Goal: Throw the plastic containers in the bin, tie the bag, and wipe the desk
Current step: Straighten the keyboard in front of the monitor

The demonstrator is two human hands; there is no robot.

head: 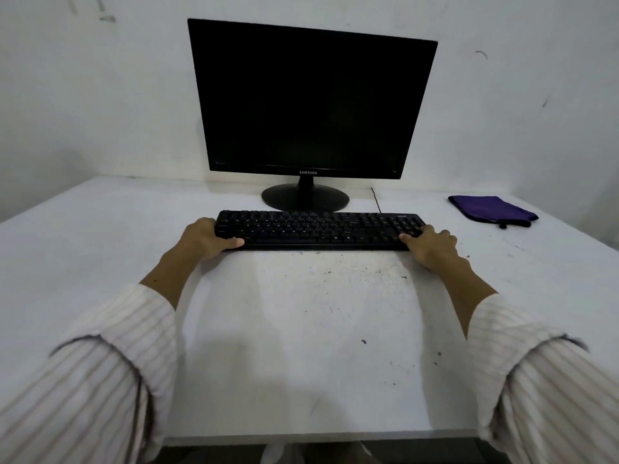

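Observation:
A black keyboard [318, 229] lies across the white desk [301, 329] in front of the monitor. My left hand [204, 241] grips its left end, thumb along the front edge. My right hand [430, 244] grips its right end in the same way. A folded purple cloth [492, 209] lies at the back right of the desk, apart from both hands. Dark crumbs and specks are scattered over the desk just in front of the keyboard. No plastic containers, bin or bag are in view.
A black monitor [311, 102] with a dark screen stands on its round base [304, 197] against the white wall. A thin black cable [375, 199] runs behind the keyboard. The desk's front edge [318, 435] is close to my body.

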